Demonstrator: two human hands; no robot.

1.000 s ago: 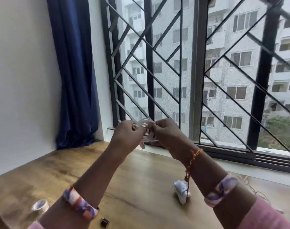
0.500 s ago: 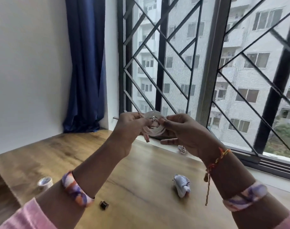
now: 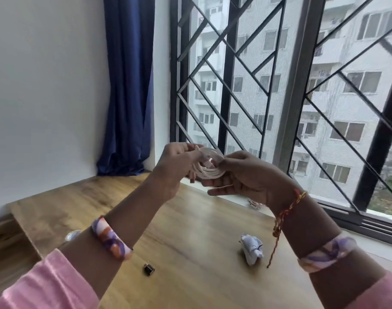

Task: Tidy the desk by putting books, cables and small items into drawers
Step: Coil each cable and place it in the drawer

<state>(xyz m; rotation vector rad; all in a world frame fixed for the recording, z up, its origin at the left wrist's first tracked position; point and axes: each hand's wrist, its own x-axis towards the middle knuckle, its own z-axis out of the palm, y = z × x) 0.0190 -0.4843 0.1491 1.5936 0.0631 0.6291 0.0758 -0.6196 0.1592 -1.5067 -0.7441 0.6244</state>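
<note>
nearest, a small black item (image 3: 148, 269), a crumpled paper (image 3: 251, 246) and a tape roll (image 3: 72, 235) lie unstowed on the desk (image 3: 190, 219); no drawer shows, so most tidying seems left. above it, the left hand (image 3: 175, 166) and right hand (image 3: 241, 175) pinch a coiled white cable (image 3: 209, 171), its loops wider than a second ago

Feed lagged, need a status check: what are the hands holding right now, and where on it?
A coiled white cable, held above the desk. The left hand grips the coil's left side; the right hand pinches its right side.
</note>
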